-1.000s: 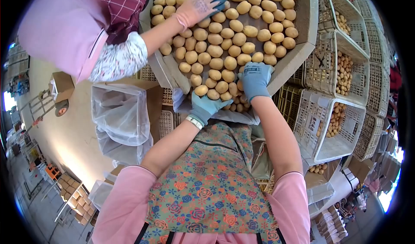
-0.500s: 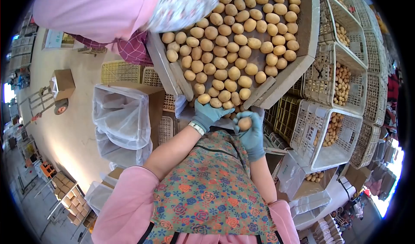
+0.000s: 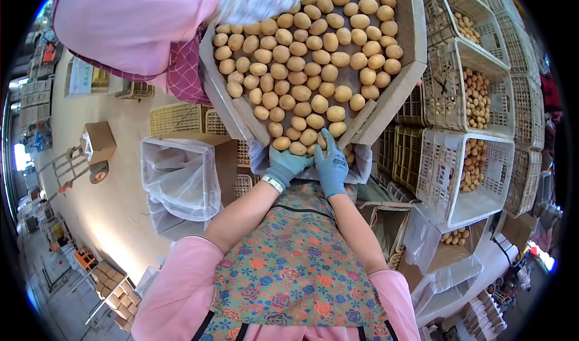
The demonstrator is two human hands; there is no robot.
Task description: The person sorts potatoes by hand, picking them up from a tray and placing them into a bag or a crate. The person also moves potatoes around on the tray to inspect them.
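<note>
Many round, tan potatoes [image 3: 297,63] lie spread over a sorting table [image 3: 414,21] with raised sides that narrow to an outlet near me. My left hand [image 3: 286,165], in a grey-blue glove with a watch at the wrist, rests against the lowest potatoes at the outlet; its fingers look extended, their tips partly hidden. Beside it my right hand [image 3: 330,167], gloved alike, reaches up with index finger and thumb apart, touching potatoes at the outlet's right side. No potato shows clearly held in either hand. A plastic liner [image 3: 360,166] hangs below the outlet.
Another person's patterned sleeve [image 3: 256,0] reaches over the table's upper left. White plastic crates [image 3: 435,181] holding potatoes are stacked at right. A plastic-lined carton [image 3: 181,175] stands at left, with a hand truck [image 3: 72,169] farther off on the floor.
The potato in my right hand no longer shows there; that hand has moved left and up to the outlet, its fingers extended. My left hand stays nearly in place. The view has shifted slightly.
</note>
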